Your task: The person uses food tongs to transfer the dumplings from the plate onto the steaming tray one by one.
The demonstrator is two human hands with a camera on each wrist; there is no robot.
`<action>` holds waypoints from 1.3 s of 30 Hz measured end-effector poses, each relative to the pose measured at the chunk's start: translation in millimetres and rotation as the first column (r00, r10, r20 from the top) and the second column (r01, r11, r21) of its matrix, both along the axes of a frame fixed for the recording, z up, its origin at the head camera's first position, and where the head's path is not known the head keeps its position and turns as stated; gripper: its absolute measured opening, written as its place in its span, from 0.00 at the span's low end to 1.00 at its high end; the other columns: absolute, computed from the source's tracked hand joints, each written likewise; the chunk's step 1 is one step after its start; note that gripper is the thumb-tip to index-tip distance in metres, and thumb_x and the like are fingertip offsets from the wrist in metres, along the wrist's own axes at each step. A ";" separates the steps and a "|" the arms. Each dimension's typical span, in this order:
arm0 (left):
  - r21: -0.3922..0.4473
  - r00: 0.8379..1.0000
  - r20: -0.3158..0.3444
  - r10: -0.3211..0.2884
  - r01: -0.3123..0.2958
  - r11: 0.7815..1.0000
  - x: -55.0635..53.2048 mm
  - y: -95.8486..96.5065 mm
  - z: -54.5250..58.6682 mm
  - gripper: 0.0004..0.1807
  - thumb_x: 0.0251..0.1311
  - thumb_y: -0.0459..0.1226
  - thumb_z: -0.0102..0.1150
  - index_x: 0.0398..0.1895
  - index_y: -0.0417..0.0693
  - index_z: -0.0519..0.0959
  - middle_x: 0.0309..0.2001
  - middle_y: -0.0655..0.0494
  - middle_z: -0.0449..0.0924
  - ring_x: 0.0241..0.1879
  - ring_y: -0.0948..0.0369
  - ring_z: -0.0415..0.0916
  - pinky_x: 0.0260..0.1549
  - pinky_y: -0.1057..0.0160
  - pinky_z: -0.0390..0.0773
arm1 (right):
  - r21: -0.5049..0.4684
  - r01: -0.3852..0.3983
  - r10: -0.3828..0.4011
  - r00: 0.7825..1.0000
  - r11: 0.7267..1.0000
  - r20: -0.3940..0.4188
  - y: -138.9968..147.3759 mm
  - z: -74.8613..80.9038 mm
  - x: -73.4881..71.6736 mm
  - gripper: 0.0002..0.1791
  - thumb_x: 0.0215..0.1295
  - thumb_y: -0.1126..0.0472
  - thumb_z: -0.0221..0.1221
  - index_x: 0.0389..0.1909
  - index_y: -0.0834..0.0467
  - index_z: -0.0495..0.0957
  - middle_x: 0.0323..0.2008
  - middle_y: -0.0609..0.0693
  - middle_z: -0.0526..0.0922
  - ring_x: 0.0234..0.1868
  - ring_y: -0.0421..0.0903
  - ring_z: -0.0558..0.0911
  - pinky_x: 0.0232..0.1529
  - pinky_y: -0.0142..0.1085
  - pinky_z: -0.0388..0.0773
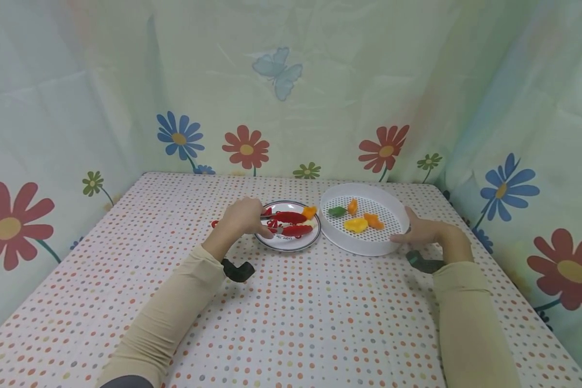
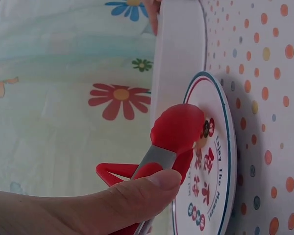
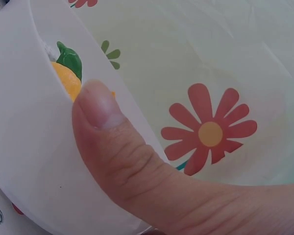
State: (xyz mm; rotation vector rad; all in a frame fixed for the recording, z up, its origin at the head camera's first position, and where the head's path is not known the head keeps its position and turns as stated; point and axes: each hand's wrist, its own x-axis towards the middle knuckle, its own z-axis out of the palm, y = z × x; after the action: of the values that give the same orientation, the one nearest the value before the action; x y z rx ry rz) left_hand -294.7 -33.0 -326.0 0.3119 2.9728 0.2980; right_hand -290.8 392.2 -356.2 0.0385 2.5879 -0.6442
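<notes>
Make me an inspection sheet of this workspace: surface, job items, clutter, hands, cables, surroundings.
Surface: dotted tablecloth, light with coloured dots.
Job items: red-tipped tongs over a printed plate; orange piece by their tips, whether gripped cannot be told. White basket beside the plate, perforated base, holding green, yellow and two orange pieces.
Clutter: nothing seen.
Hands: left hand holds the tongs; right hand rests against the basket's right side.
Cables: nothing seen.
Surroundings: pale curtain printed with flowers and a butterfly.
</notes>
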 end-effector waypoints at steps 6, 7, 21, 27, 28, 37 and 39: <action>-0.010 0.999 -0.031 -0.017 0.016 1.000 0.2 -0.8 -0.5 0.38 0.39 0.55 0.75 0.56 0.49 0.78 0.51 0.52 0.80 0.45 0.55 0.74 0.44 0.53 0.77 | -0.004 0.010 -0.010 1.000 1.000 0.006 1.2 -1.5 0.1 0.73 0.52 0.34 0.62 0.67 0.63 0.12 0.69 0.75 0.25 0.68 0.76 0.35 0.61 0.72 0.38; -0.010 0.999 -0.036 -0.020 0.020 1.000 0.4 -1.2 -0.3 0.38 0.39 0.54 0.75 0.55 0.49 0.78 0.51 0.52 0.80 0.45 0.55 0.74 0.43 0.54 0.77 | -0.004 0.010 -0.010 1.000 1.000 0.004 0.9 -1.3 0.3 0.73 0.52 0.34 0.62 0.67 0.63 0.12 0.69 0.75 0.25 0.68 0.76 0.35 0.61 0.72 0.38; 0.006 1.000 -0.004 -0.009 0.009 1.000 0.4 -9.3 10.4 0.36 0.39 0.53 0.75 0.55 0.50 0.79 0.49 0.53 0.81 0.41 0.55 0.74 0.33 0.59 0.76 | -0.004 0.013 -0.013 1.000 1.000 0.006 2.6 -2.0 -1.4 0.74 0.51 0.33 0.62 0.67 0.63 0.12 0.68 0.76 0.25 0.68 0.76 0.35 0.60 0.73 0.38; 0.021 0.999 -0.020 -0.033 0.033 0.999 1.1 -11.9 15.8 0.36 0.40 0.53 0.75 0.55 0.50 0.79 0.50 0.53 0.81 0.44 0.55 0.75 0.37 0.57 0.77 | 0.003 0.015 -0.015 1.000 1.000 0.007 3.0 -0.9 2.0 0.73 0.52 0.33 0.62 0.67 0.63 0.12 0.68 0.76 0.25 0.68 0.76 0.35 0.60 0.72 0.38; 0.023 0.999 -0.028 -0.038 0.039 0.999 1.4 -12.3 17.8 0.36 0.40 0.53 0.75 0.55 0.50 0.79 0.50 0.53 0.81 0.45 0.55 0.75 0.37 0.57 0.77 | 0.006 0.016 -0.016 1.000 1.000 0.004 3.6 -1.0 2.7 0.73 0.52 0.33 0.62 0.67 0.63 0.12 0.68 0.76 0.26 0.68 0.76 0.35 0.60 0.72 0.38; 0.082 0.990 -0.135 -0.050 0.061 0.995 7.0 1.5 34.9 0.40 0.41 0.57 0.72 0.59 0.53 0.76 0.46 0.54 0.82 0.42 0.56 0.72 0.33 0.61 0.75 | 0.004 -0.003 0.003 1.000 1.000 -0.025 3.0 0.1 1.8 0.73 0.51 0.34 0.63 0.68 0.65 0.15 0.69 0.77 0.28 0.68 0.76 0.38 0.62 0.71 0.40; 0.080 0.985 -0.162 -0.062 0.076 0.994 7.1 12.9 34.3 0.40 0.41 0.58 0.71 0.60 0.54 0.76 0.47 0.55 0.82 0.42 0.57 0.72 0.34 0.61 0.75 | 0.011 -0.002 0.002 1.000 1.000 -0.022 1.5 -1.5 1.9 0.73 0.52 0.34 0.62 0.68 0.65 0.15 0.69 0.76 0.28 0.69 0.75 0.38 0.62 0.71 0.40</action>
State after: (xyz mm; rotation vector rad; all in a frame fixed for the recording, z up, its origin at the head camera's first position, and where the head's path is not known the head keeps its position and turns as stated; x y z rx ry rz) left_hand -287.7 -20.1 -291.7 0.4696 3.1025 0.4124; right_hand -288.9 393.7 -357.6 0.0325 2.6128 -0.6328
